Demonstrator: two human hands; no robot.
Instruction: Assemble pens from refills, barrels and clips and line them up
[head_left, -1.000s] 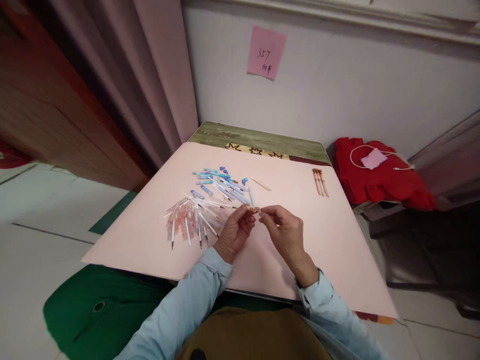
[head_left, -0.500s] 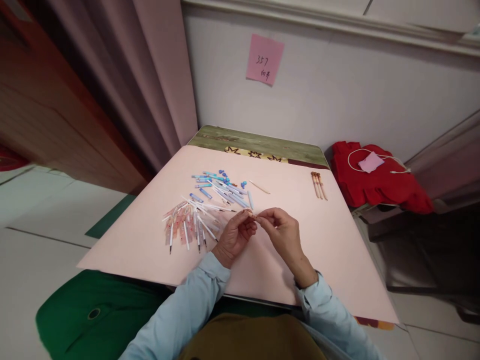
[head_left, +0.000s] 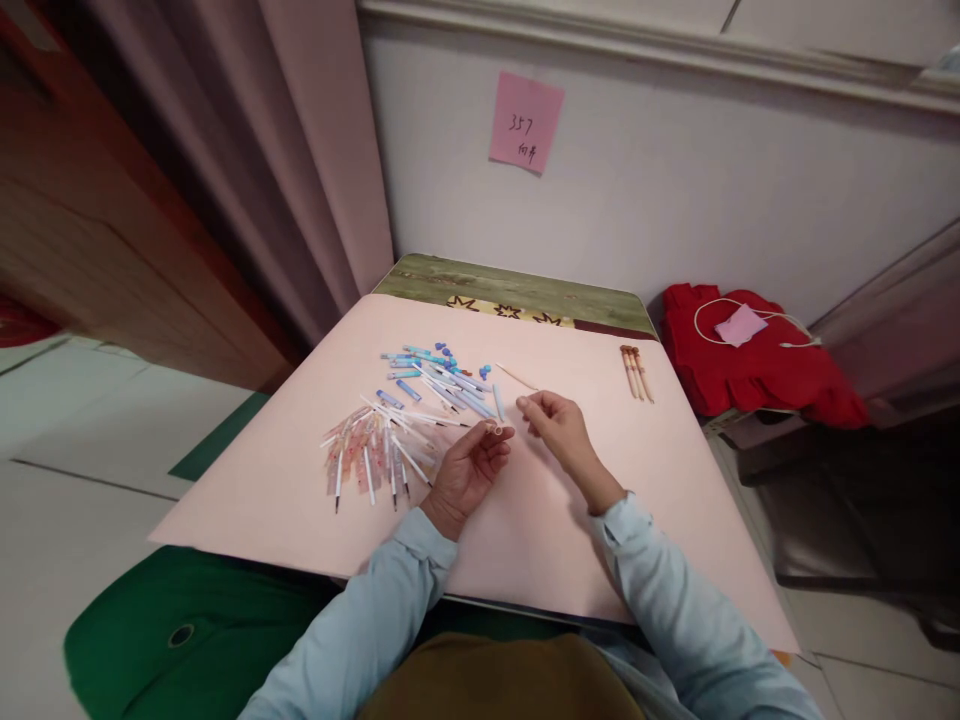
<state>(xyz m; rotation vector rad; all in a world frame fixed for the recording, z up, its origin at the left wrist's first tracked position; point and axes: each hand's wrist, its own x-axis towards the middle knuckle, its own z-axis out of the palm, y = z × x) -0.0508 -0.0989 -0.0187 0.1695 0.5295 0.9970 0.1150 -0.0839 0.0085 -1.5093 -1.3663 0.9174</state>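
Observation:
My left hand (head_left: 471, 470) is closed over the front middle of the pale pink tabletop sheet (head_left: 675, 560), pinching a small beige pen part (head_left: 497, 429) whose round end shows. To its right, apart from it, my right hand (head_left: 562, 430) has its fingers curled together; whatever they may hold is too small to make out. Just beyond these fingertips lies a slim beige pen barrel (head_left: 517, 376). Blue pen barrels (head_left: 472, 400) and short blue pen pieces (head_left: 409, 388) are heaped behind my left hand. White pen refills (head_left: 369, 472), several in clear pinkish wrappers (head_left: 352, 445), fan out to its left.
Three brown-topped beige pens (head_left: 636, 375) lie side by side at the back right. Small dark blue caps (head_left: 448, 351) are scattered by the barrels. A red cloth (head_left: 750, 370) with a white cable is beyond the right edge; a green stool (head_left: 180, 630) stands front left.
My right hand has come away from my left, moving slightly up toward the loose beige barrel. The left hand stays nearly in place with the small beige part. The view has shifted slightly.

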